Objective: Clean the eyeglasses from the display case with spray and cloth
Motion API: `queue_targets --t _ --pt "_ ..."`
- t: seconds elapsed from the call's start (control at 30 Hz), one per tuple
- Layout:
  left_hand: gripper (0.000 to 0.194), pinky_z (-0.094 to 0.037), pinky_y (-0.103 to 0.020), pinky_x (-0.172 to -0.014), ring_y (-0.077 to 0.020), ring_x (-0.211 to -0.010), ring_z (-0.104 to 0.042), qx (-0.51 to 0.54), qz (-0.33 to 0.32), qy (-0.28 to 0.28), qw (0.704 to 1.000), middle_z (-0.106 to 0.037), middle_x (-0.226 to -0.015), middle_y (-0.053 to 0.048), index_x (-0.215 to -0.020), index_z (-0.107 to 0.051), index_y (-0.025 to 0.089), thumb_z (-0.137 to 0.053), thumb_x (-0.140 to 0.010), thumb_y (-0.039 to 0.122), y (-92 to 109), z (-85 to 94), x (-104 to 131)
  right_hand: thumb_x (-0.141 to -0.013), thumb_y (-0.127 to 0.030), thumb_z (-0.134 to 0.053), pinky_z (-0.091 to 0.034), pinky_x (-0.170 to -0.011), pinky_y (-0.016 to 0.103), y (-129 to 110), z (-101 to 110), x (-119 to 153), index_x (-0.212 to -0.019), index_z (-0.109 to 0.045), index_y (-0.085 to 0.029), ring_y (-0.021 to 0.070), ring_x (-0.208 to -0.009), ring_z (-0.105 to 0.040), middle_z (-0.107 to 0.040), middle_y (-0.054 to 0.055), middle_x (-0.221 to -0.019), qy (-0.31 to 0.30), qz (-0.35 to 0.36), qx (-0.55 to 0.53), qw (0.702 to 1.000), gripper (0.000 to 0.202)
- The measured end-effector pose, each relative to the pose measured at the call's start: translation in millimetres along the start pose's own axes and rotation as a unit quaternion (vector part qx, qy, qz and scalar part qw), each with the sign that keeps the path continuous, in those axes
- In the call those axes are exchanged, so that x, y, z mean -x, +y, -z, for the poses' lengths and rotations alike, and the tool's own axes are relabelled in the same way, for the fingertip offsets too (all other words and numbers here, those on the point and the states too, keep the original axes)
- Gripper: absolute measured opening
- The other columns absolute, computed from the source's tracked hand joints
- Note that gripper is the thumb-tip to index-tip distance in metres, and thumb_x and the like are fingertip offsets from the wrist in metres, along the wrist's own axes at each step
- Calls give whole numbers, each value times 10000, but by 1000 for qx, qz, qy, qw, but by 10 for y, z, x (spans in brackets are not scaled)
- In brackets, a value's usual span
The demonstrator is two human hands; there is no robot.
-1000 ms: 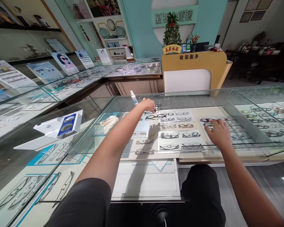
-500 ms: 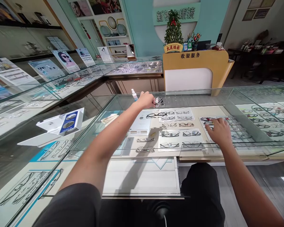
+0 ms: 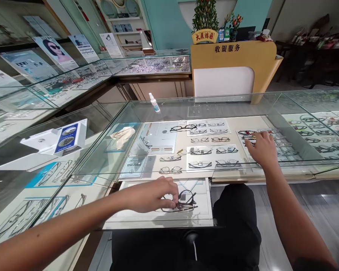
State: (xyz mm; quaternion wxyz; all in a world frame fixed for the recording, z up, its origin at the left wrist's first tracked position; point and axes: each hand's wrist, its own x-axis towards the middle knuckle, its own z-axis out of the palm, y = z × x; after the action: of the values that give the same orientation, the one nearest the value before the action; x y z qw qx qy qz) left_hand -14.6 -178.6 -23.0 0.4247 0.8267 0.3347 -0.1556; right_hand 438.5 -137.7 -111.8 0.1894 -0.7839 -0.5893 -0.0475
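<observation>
My left hand [image 3: 161,194] pinches a pair of dark-rimmed eyeglasses [image 3: 188,197] by the bridge area, with its fingers closed. The eyeglasses are low over the pulled-out white drawer [image 3: 124,222]; I cannot tell whether they touch its surface. Fingers apart, my right hand [image 3: 261,148] lies on the glass top, above a sheet with several frames [image 3: 285,143] inside the case. Another pair of black eyeglasses [image 3: 183,128] appears farther back near the middle of the counter. Part of the held pair is hidden behind my left fingers.
A white spray bottle [image 3: 154,103] stands on the glass near the far edge. A cream cloth [image 3: 122,136] lies to the left, and an opened white box [image 3: 64,139] sits beyond it. The yellow cashier desk [image 3: 233,56] stands behind the display case.
My left hand has come back from the far side of the glass top to the drawer, bringing the eyeglasses along. My right hand stays on the glass. The view has tipped down.
</observation>
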Motion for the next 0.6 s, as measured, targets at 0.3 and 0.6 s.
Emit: queue_targets --t 0.3,0.6 --pt "175 -414 -451 -1008 -301 -1202 -588 -232 42 209 949 -739 -1290 -101 -1081 -771 251 -602 -1035 257 -1156 -293 -944 -1055 -552 -420 -449 -1092 559 4 -11 -4 -1420 -681 -130 454 -1331 -538 -611 238 -1416 6 -1 -7 1000 616" --pt "356 -342 -531 -1086 -381 -1389 -457 -257 168 358 882 -627 -1490 -174 -1224 -775 232 -448 -1091 276 -2036 467 -1500 -1057 -567 -418 -455 -1135 574 17 -16 -11 -1470 -656 -122 464 -1369 -536 -606 239 -1453 -13 -7 5 1000 652"
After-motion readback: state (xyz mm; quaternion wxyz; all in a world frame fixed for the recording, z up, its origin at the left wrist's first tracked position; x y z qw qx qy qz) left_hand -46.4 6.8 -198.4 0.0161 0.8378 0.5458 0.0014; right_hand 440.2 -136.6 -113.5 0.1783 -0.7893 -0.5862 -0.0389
